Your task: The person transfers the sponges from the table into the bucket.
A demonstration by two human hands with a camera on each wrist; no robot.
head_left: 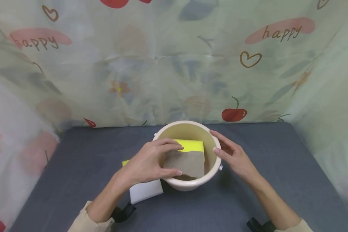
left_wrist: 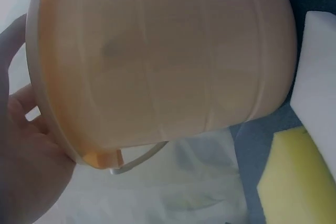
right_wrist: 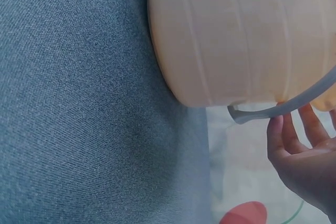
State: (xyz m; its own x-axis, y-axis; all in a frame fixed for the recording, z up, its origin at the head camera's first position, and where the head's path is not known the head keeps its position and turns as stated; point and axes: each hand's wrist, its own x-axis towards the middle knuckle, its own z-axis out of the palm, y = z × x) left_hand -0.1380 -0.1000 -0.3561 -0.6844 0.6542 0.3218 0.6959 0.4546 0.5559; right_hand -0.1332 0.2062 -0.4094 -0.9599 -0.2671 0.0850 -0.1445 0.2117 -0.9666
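A cream bucket (head_left: 188, 184) stands on the dark table; its handle (right_wrist: 302, 100) hangs down along the side. Inside it are a yellow sponge (head_left: 191, 145) and, in front, a grey-brown sponge-like block (head_left: 188, 162). My left hand (head_left: 150, 158) reaches over the left rim and holds the grey-brown block, fingers near its upper edge and thumb near its lower edge. How firmly the fingertips press cannot be seen. My right hand (head_left: 236, 158) grips the bucket's right rim, thumb at the lip and fingers outside, partly hidden.
Left of the bucket, a white block (head_left: 146, 190) lies on the dark tabletop (head_left: 84, 161). Beside it is another yellow sponge (left_wrist: 294, 182), mostly covered by my left hand in the head view. A printed curtain (head_left: 162, 80) hangs behind the table.
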